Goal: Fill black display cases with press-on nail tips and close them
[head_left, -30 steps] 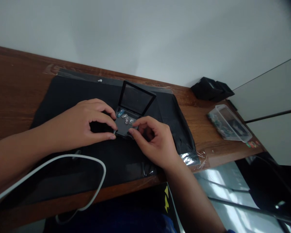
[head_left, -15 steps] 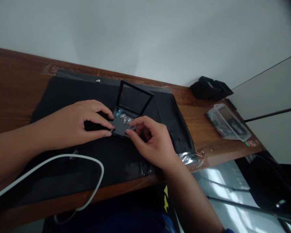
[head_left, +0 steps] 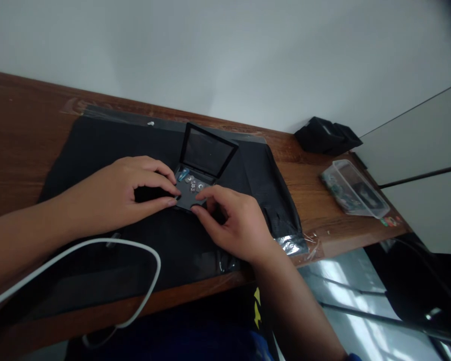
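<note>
A small black hinged case (head_left: pixel 184 199) lies on a black mat, its framed clear lid (head_left: pixel 209 150) tilted up at the back. Inside, along the rear of the dark bed, sit a blue teardrop-shaped piece (head_left: pixel 183 174) and several small silvery ornaments (head_left: pixel 193 186). At the case's left side, my left hand (head_left: pixel 135 188) grips the edge, thumb and index close together at the front corner. My right hand (head_left: pixel 231 215) is curled over the front right part of the bed, thumb and index tips near each other. Whatever lies between those tips is too small to tell.
The black mat (head_left: pixel 108 135) is taped onto a wooden table (head_left: pixel 18 120). A white cable (head_left: pixel 150 245) loops across the near left. To the right stand a clear plastic tub (head_left: pixel 355 188) with small packets and black bins (head_left: pixel 319 135) against the wall.
My right hand has shifted slightly left over the bed, its thumb and index closer together. My left hand has edged a little to the right along the case.
</note>
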Demonstrator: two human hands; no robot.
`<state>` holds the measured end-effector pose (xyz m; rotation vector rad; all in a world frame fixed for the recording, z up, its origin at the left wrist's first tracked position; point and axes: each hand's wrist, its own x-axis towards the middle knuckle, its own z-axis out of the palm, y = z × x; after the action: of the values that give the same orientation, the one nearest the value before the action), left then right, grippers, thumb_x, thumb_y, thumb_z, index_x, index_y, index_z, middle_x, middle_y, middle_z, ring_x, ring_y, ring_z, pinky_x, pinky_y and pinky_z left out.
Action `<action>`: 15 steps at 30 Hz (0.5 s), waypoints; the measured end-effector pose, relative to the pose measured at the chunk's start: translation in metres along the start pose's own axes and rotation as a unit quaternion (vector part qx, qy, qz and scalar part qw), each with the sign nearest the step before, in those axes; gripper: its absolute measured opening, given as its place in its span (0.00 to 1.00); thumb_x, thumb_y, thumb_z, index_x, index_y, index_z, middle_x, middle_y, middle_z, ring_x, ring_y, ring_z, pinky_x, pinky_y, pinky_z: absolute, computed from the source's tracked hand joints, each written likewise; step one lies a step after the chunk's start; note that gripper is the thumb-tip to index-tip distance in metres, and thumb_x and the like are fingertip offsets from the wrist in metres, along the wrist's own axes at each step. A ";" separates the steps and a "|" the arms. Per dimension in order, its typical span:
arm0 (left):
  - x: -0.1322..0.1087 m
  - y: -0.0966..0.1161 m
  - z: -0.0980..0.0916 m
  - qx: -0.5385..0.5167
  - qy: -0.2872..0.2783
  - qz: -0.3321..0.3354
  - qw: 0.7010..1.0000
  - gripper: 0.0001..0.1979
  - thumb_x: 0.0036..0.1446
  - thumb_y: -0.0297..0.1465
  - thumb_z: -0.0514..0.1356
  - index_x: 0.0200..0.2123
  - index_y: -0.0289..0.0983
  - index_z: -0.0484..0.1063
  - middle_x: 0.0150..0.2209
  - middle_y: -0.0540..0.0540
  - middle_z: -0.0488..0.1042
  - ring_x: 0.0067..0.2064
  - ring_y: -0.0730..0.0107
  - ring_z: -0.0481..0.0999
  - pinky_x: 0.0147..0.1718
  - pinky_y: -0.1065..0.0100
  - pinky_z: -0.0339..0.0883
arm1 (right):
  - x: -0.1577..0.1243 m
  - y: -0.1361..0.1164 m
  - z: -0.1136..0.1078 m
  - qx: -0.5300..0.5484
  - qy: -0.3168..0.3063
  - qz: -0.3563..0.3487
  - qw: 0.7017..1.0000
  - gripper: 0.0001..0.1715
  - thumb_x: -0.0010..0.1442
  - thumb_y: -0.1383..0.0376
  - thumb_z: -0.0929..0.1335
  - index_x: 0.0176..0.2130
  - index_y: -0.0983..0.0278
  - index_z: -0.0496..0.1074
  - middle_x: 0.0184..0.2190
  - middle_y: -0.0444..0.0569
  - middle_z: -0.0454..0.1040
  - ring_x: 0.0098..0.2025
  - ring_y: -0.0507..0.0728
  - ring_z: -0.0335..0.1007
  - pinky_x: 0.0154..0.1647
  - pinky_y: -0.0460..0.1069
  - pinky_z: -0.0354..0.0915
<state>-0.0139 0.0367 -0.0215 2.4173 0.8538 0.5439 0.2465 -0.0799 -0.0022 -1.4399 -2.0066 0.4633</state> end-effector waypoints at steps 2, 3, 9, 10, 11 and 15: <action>0.001 0.003 0.002 0.006 0.003 0.005 1.000 0.19 0.69 0.54 0.63 0.42 0.53 0.90 0.52 0.48 0.87 0.52 0.51 0.85 0.58 0.52 0.75 | 0.000 0.001 0.000 -0.018 -0.024 -0.016 0.999 0.06 0.74 0.62 0.74 0.50 0.60 0.82 0.36 0.43 0.83 0.33 0.50 0.75 0.36 0.46 0.64; 0.002 0.004 0.003 0.010 0.006 0.005 1.000 0.18 0.69 0.53 0.62 0.42 0.53 0.90 0.51 0.49 0.87 0.52 0.52 0.85 0.58 0.53 0.75 | 0.000 0.001 0.001 -0.024 -0.034 -0.023 0.999 0.06 0.75 0.62 0.74 0.50 0.60 0.82 0.37 0.43 0.83 0.34 0.51 0.76 0.37 0.47 0.65; -0.001 0.004 0.001 0.037 0.010 0.009 0.999 0.17 0.71 0.48 0.60 0.46 0.51 0.89 0.52 0.51 0.88 0.53 0.54 0.85 0.59 0.58 0.74 | -0.001 0.002 -0.001 -0.026 -0.040 -0.049 0.998 0.06 0.76 0.63 0.73 0.49 0.61 0.81 0.37 0.43 0.82 0.34 0.50 0.75 0.36 0.46 0.65; -0.002 0.003 0.001 0.038 0.011 0.009 0.999 0.17 0.72 0.48 0.60 0.47 0.52 0.88 0.52 0.51 0.88 0.53 0.54 0.85 0.58 0.58 0.74 | -0.001 0.002 -0.001 -0.024 -0.039 -0.051 0.998 0.06 0.76 0.63 0.73 0.49 0.61 0.81 0.37 0.43 0.82 0.34 0.50 0.75 0.36 0.46 0.65; -0.002 0.003 0.002 0.038 0.013 0.009 0.999 0.16 0.72 0.47 0.60 0.47 0.52 0.88 0.51 0.51 0.88 0.53 0.54 0.86 0.58 0.58 0.74 | -0.001 0.002 -0.001 -0.022 -0.037 -0.054 0.998 0.05 0.76 0.63 0.73 0.49 0.62 0.81 0.37 0.43 0.82 0.34 0.50 0.75 0.36 0.46 0.65; -0.001 0.006 0.005 0.027 0.029 0.011 0.999 0.16 0.72 0.48 0.61 0.47 0.51 0.87 0.50 0.51 0.89 0.53 0.55 0.86 0.57 0.58 0.75 | 0.000 0.003 0.000 -0.014 -0.043 -0.059 0.997 0.05 0.75 0.64 0.73 0.48 0.62 0.81 0.37 0.43 0.82 0.34 0.50 0.75 0.36 0.46 0.64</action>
<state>-0.0089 0.0303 -0.0218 2.4731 0.8770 0.6101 0.2487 -0.0788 -0.0044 -1.3285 -2.1604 0.4541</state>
